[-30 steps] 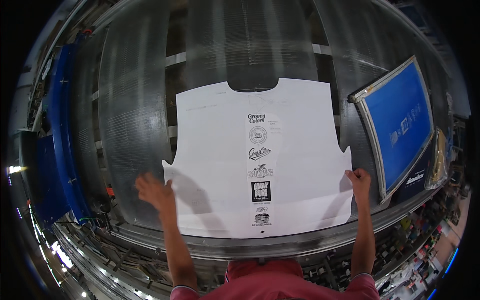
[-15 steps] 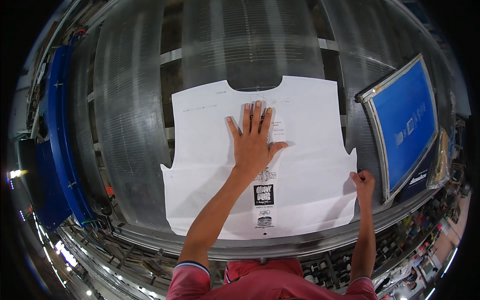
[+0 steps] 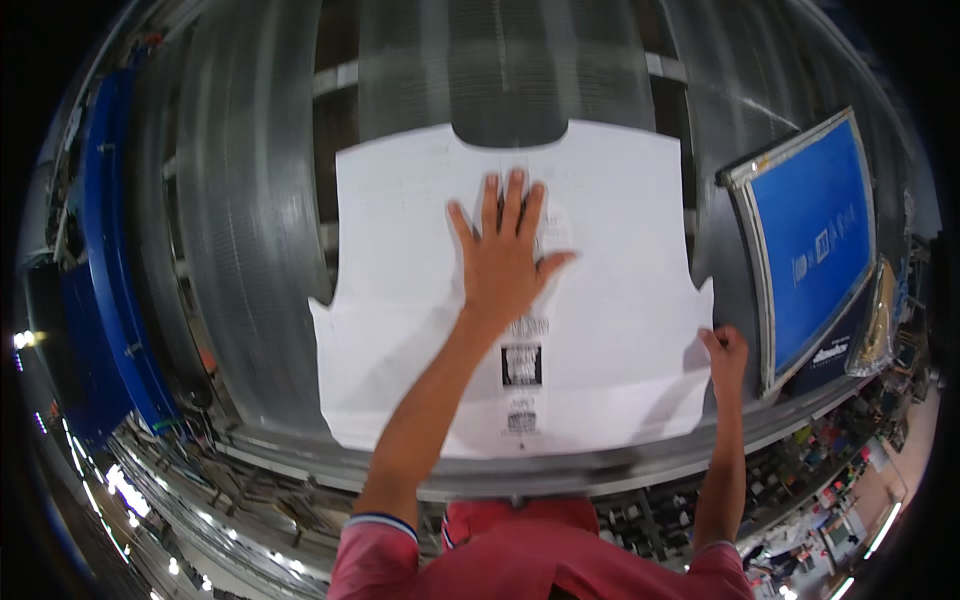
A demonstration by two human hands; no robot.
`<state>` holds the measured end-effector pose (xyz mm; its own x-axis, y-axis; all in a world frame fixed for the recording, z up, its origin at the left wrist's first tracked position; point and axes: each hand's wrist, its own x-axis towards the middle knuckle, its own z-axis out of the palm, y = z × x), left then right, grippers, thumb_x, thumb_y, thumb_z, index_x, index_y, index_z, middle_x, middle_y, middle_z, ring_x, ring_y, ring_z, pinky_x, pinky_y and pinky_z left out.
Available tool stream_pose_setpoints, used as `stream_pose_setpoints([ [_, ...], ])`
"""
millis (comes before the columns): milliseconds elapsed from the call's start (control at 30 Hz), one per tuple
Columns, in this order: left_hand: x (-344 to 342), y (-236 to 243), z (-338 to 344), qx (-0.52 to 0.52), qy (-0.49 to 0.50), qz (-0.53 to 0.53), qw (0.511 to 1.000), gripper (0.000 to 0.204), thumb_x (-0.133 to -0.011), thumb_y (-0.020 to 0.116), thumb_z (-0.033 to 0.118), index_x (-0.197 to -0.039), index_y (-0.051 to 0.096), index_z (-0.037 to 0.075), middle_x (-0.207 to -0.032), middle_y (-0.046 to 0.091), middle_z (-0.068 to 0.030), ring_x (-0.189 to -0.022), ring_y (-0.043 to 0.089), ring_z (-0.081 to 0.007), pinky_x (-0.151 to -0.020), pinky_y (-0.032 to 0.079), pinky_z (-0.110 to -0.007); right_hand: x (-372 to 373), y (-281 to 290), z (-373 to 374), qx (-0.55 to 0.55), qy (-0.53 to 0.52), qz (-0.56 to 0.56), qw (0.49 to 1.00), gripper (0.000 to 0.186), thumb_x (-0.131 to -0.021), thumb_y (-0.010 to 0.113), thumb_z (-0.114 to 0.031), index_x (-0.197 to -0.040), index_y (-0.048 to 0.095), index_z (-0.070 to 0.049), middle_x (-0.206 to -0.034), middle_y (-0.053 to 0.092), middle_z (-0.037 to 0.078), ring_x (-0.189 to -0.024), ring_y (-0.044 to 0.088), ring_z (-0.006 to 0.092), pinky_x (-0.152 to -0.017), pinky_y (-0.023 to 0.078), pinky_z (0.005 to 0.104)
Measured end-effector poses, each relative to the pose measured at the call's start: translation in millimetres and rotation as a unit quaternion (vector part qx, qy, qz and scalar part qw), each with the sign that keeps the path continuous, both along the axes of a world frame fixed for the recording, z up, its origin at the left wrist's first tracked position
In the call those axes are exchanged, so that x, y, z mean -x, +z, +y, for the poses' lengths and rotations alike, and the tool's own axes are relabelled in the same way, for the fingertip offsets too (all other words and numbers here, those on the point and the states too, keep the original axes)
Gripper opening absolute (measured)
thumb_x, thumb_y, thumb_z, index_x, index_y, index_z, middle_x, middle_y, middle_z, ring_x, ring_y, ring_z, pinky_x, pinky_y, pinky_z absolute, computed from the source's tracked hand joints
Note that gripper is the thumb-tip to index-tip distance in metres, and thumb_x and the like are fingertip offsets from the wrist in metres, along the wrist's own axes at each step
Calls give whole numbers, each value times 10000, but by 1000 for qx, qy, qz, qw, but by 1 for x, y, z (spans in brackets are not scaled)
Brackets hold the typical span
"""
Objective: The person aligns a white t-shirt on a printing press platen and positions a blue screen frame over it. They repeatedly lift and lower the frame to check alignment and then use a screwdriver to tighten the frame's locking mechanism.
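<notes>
Paper [image 3: 615,300] | beneath splayed left hand [image 3: 503,268] | edge pinched in right hand [image 3: 730,352]

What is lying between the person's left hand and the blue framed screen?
In the head view, the right part of the white sheet lies between them, then a strip of the dark grey table surface.

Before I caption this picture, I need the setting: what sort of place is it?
Probably a screen-printing workshop: a framed blue screen bearing pale marks lies to the right, and a shirt-shaped white sheet with printed designs lies on long grey boards.
</notes>
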<state>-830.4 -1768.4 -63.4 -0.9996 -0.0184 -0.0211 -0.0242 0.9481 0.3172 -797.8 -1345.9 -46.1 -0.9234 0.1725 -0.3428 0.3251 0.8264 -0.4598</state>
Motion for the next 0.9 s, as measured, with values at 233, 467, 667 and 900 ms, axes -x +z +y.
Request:
stream_pose_setpoints([
  [233, -38, -9, -34, -37, -85, 55, 994, 558, -1001, 511, 471, -1453, 488, 145, -1603, 325, -74, -1499, 241, -321, -1108, 166, -756, 18, 17, -20, -47, 45, -44, 997, 401, -834, 763, -368, -790, 664, 19, -606, 579, 99, -576, 543, 212, -584, 446, 381],
  [467, -167, 31, 8, -14, -77, -8, 997, 477, -1020, 492, 422, -1442, 512, 201, -1590, 358, -10, -1500, 248, -306, -1125, 181, -745, -15, 32, -72, -208, 273, 260, 903, 471, -851, 741, -384, -1210, 643, -94, -1290, 600, 148, -1176, 567, 328, -967, 465, 426],
  [667, -189, 6, 6, 44, -71, -16, 996, 533, -1037, 451, 423, -1548, 347, 313, -1654, 218, 34, -1524, 178, -300, -1147, 156, -729, -109, 28, -214, -40, 512, 218, 830, 437, -959, 615, -235, -1376, 542, -130, -1498, 464, 77, -1429, 373, 331, -1154, 313, 561],
  [900, -194, -9, 6, 85, -88, 51, 991, 555, -1030, 392, 519, -1549, 337, 329, -1652, 221, 31, -1524, 170, -294, -1137, 155, -749, -154, 6, -212, -62, 509, 216, 831, 467, -973, 589, -220, -1415, 511, -91, -1525, 438, 81, -1438, 360, 327, -1160, 303, 565],
])
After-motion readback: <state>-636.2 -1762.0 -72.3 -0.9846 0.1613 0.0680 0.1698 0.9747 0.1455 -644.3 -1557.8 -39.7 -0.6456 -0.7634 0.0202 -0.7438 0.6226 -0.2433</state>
